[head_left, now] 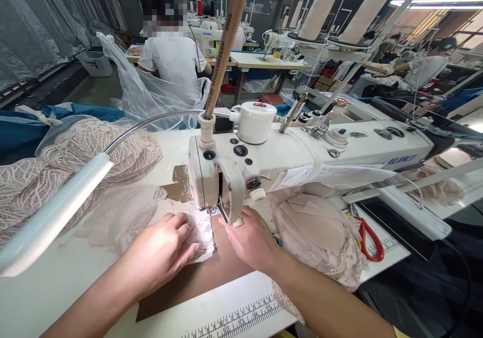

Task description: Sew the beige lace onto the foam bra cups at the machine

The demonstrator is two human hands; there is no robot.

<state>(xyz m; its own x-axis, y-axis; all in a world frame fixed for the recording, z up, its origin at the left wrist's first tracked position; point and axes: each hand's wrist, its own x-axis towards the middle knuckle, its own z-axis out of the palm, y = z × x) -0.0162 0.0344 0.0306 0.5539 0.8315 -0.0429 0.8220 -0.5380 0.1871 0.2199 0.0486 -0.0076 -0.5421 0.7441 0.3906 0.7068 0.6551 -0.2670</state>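
A white sewing machine [287, 159] stands across the table, its needle end facing me. My left hand [162, 250] lies on a piece of pale lace fabric [198, 230] just left of the needle, fingers curled and pressing it down. To the right of the needle, my right hand [251, 240] rests flat by the presser foot, fingers stretched toward the lace edge. A brown sheet [204, 277] lies under both hands.
A heap of lace [56, 172] fills the table's left. Bunched beige fabric [320, 232] and red-handled scissors [372, 240] lie at the right. A gooseneck lamp [56, 204] reaches over the left. A ruler strip [241, 318] lines the front edge. Another person in white [173, 56] sits ahead.
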